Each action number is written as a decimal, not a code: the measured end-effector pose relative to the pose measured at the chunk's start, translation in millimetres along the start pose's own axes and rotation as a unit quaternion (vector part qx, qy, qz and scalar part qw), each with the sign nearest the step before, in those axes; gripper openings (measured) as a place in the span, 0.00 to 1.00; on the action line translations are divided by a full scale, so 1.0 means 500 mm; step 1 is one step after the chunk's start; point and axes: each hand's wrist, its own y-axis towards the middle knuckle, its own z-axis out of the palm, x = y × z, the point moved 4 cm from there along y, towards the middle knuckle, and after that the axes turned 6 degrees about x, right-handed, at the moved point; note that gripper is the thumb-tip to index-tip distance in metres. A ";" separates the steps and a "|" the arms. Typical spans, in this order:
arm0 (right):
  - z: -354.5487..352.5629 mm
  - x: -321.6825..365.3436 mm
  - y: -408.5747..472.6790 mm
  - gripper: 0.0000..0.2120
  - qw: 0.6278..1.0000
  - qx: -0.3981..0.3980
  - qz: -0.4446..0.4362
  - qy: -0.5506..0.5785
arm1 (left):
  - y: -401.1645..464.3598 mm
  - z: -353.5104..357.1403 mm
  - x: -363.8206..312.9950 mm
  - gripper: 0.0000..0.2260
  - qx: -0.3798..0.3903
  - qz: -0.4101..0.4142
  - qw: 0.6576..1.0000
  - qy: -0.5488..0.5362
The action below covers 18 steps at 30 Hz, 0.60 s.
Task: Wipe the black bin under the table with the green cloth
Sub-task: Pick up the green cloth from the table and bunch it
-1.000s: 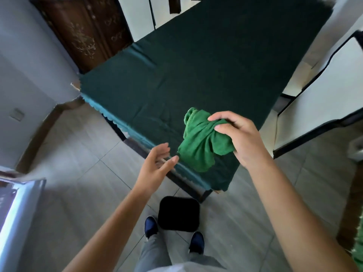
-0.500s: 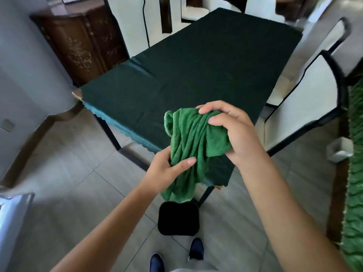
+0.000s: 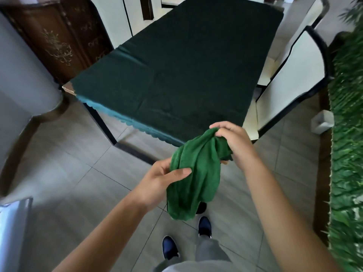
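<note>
The green cloth [image 3: 194, 173] hangs bunched in the air in front of the table's near corner, above the floor. My right hand [image 3: 233, 142] grips its top end with curled fingers. My left hand [image 3: 163, 179] holds the cloth's left side, thumb pressed across the fabric. The black bin [image 3: 201, 208] stands on the floor behind the cloth; only a small dark sliver of it shows at the cloth's lower right edge.
A table [image 3: 186, 65] covered by a dark green tablecloth fills the middle. White chairs [image 3: 290, 79] stand along its right side, a dark carved cabinet [image 3: 59, 40] at back left, a green hedge-like wall [image 3: 347, 134] at right. My shoes [image 3: 204, 226] are on grey tiles.
The cloth was lifted off the table; my left hand came in and took hold of its side. Both hands now hold it lower and nearer, hiding most of the bin.
</note>
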 end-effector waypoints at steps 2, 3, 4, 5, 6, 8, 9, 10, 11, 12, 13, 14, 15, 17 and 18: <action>0.010 -0.050 -0.025 0.12 0.997 0.040 0.033 -0.056 | -0.010 0.006 0.004 0.14 0.013 -0.009 1.000 0.007; 0.015 -0.076 -0.036 0.10 0.992 0.069 0.054 -0.095 | -0.013 0.009 0.009 0.14 0.020 -0.015 1.000 0.011; 0.018 -0.098 -0.049 0.08 0.984 0.098 0.076 -0.125 | -0.016 0.012 0.015 0.13 0.022 -0.022 0.999 0.014; 0.021 -0.114 -0.062 0.09 0.977 0.120 0.094 -0.150 | -0.018 0.016 0.020 0.13 0.020 -0.030 0.999 0.011; 0.023 -0.124 -0.076 0.13 0.976 0.129 0.091 -0.150 | -0.020 0.020 0.027 0.13 0.019 -0.038 0.999 0.003; 0.024 -0.133 -0.105 0.24 0.987 0.147 0.045 -0.049 | -0.023 0.032 0.038 0.13 0.016 -0.052 0.998 -0.020; 0.030 -0.136 -0.122 0.28 0.983 0.171 0.027 0.056 | -0.024 0.039 0.043 0.13 0.018 -0.056 0.998 -0.030; 0.036 -0.136 -0.138 0.33 0.971 0.196 0.013 0.137 | -0.023 0.046 0.047 0.12 0.015 -0.056 0.998 -0.034; 0.040 -0.140 -0.151 0.36 0.960 0.213 -0.007 0.184 | -0.023 0.054 0.050 0.11 0.009 -0.057 0.998 -0.037; 0.040 -0.141 -0.164 0.38 0.962 0.211 -0.031 0.171 | -0.021 0.060 0.052 0.12 -0.001 -0.056 0.997 -0.045; 0.037 -0.148 -0.170 0.39 0.969 0.201 -0.059 0.134 | -0.018 0.066 0.053 0.13 -0.012 -0.054 0.997 -0.062; 0.034 -0.147 -0.178 0.39 0.975 0.189 -0.074 0.087 | -0.016 0.071 0.054 0.15 -0.021 -0.049 0.995 -0.081; 0.027 -0.148 -0.182 0.39 0.980 0.177 -0.078 0.055 | -0.013 0.077 0.055 0.16 -0.027 -0.042 0.994 -0.096; 0.011 -0.152 -0.193 0.36 0.981 0.174 -0.086 0.011 | -0.009 0.091 0.061 0.18 -0.033 -0.039 0.993 -0.104; 0.005 -0.157 -0.200 0.34 0.981 0.169 -0.095 -0.013 | -0.008 0.100 0.068 0.18 -0.034 -0.043 0.993 -0.104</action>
